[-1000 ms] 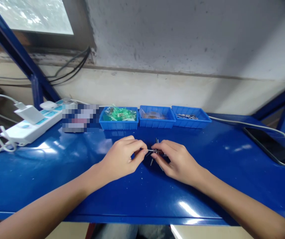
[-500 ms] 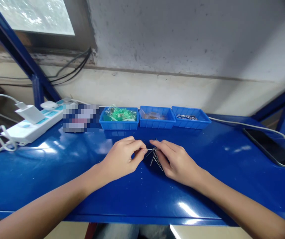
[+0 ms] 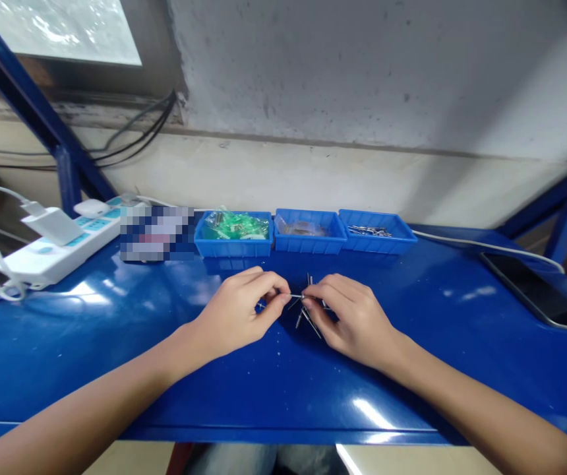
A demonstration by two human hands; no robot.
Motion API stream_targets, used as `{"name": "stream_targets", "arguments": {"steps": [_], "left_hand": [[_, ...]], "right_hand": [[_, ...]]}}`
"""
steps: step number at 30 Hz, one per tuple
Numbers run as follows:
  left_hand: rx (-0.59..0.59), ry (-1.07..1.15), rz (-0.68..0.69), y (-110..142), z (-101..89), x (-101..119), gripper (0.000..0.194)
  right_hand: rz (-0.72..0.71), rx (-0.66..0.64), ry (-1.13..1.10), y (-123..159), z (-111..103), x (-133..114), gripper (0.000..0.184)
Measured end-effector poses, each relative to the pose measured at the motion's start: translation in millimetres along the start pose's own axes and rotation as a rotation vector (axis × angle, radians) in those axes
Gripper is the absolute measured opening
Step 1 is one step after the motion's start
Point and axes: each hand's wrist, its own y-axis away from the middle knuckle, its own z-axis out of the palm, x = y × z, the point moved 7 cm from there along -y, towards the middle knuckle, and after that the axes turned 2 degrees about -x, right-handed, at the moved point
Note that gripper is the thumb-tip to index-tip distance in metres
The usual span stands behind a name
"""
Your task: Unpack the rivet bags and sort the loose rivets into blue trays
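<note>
My left hand (image 3: 244,307) is closed in a pinch, thumb against forefinger, on one end of a thin metal rod (image 3: 296,296). The rod points right, roughly level, toward my right hand (image 3: 345,313). There the thumb and forefinger close around its other end; any small part at that tip is too small to make out. Several loose metal rods (image 3: 308,323) lie crossed on the blue table beneath my right fingers, partly hidden by them. A small shiny bit (image 3: 261,305) shows under my left palm, mostly covered.
Three blue bins stand along the back: one with green bagged parts (image 3: 234,249), one with clear bagged pieces (image 3: 309,246), one with metal rods (image 3: 380,246). A white power strip (image 3: 51,257) with cables lies left, a phone (image 3: 540,293) right, on the blue table (image 3: 204,402).
My right thumb and forefinger were apart half a second ago and have now closed at the rod's right end. My left hand keeps its pinch. The view has shifted slightly.
</note>
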Motion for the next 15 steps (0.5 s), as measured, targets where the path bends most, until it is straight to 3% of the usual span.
{"name": "stream_targets", "arguments": {"steps": [7,12,15], "left_hand": [[0.009,-0.06,0.062,0,-0.1,8,0.009],[0.059,-0.098,-0.031,-1,-6.8,-1,0.012],[0.07,-0.096,-0.054,-1,-9.6,-4,0.015]], "right_hand": [[0.0,0.003,-0.01,-2,0,-6,0.016],[-0.04,0.005,-0.036,-1,-1,-6,0.027],[-0.018,0.023,-0.009,0,-2,-3,0.024]]}}
